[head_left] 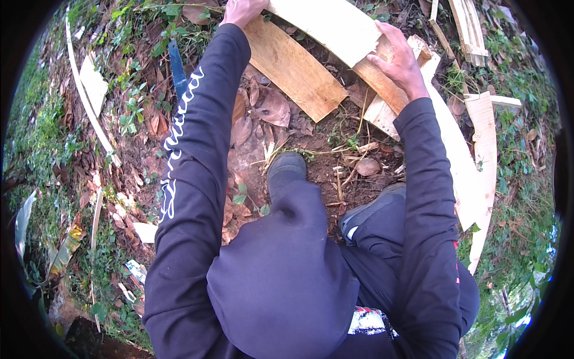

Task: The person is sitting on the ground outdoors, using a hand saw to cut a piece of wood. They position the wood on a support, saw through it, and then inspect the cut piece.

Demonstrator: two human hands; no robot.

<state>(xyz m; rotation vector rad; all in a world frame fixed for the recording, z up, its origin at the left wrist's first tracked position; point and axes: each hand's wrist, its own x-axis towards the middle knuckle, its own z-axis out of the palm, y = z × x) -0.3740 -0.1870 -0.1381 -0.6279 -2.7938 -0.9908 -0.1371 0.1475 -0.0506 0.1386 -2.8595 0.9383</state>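
Note:
A pale wooden board (329, 27) slants across the top of the view, raised over other planks. At its upper left end is my left hand (244, 11), closed on the edge, with the fingertips partly cut off by the frame. My right hand (399, 63) grips the board's lower right end, thumb near the corner and fingers over the far side. Beneath lies a browner plank (296, 72) on the ground. Another thick piece of wood (382, 82) shows under my right hand.
Long pale offcuts (454, 143) lie to the right, beside a curved strip (483, 143). More slats (468, 30) rest at the upper right. A blue blade-like tool (176, 69) is near my left forearm. My shoes (373, 209) stand on leaf-strewn soil.

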